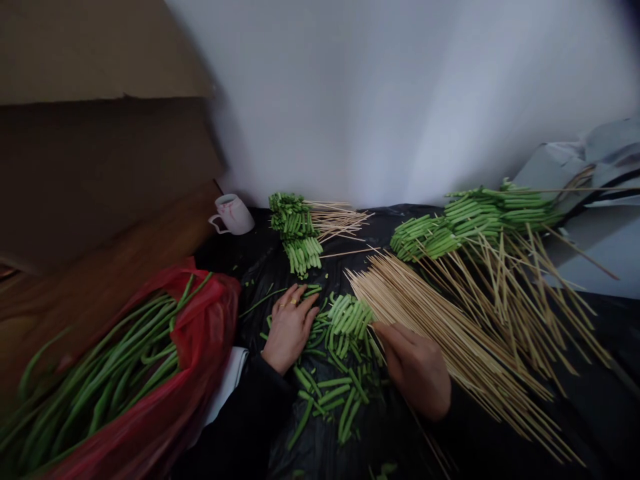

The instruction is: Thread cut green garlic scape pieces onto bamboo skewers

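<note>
So the left hand (291, 327) lies loose, fingers spread over the cut green bean pieces (333, 393), not really gripping anything I can make out. The right hand (423, 370) looks pinched on a bamboo skewer (379, 337), mostly hidden by the fingers, right beside a neat row of bean pieces (352, 316) in the near middle.

Handling guess: the pieces should be super light, firm but snappy, maybe a bit slick, so I'd take each one mid-length with fingertips and not squeeze. Skewers are stiff but thin, probably easy to snap sideways; hold them low, clear of the point. The big skewer bundle (450, 327) lies just right of the right hand.

The bench is covered in black plastic (373, 433), which could slide a bit. Loaded skewers sit in a far-middle pile (300, 233) and a far-right pile (480, 217). Red bag (213, 320) of long beans (125, 367) on the left, mug (236, 215) by the pale wall (350, 100). Room's pretty dim.
</note>
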